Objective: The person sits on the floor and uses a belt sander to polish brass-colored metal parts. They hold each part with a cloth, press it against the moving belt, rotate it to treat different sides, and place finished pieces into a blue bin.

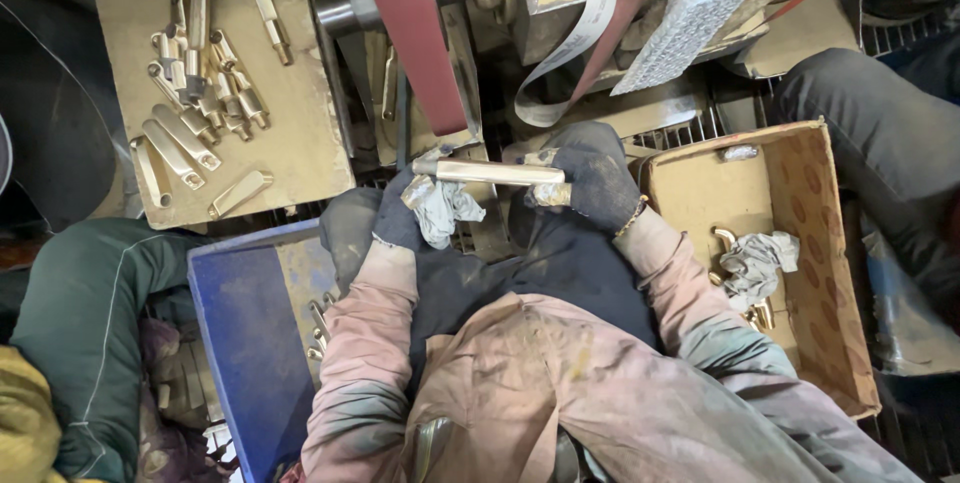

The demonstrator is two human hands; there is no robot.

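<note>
Hands, left hand [400, 218] and right hand [598, 181], each grip clenched on brass bar [490, 173] under sanding belt [415, 38].

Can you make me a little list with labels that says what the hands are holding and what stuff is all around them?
left hand: gloved, grips the left end of the brass bar, with a grey rag under it
right hand: dark glove, grips the right end of the bar
brass bar: long, shiny, lying level, just below the belt
sanding belt: reddish strip running over a steel roller
tray of brass parts: upper left, many short pieces
cardboard box: right side, holds a rag and a few brass pieces
blue bin: lower left
</note>
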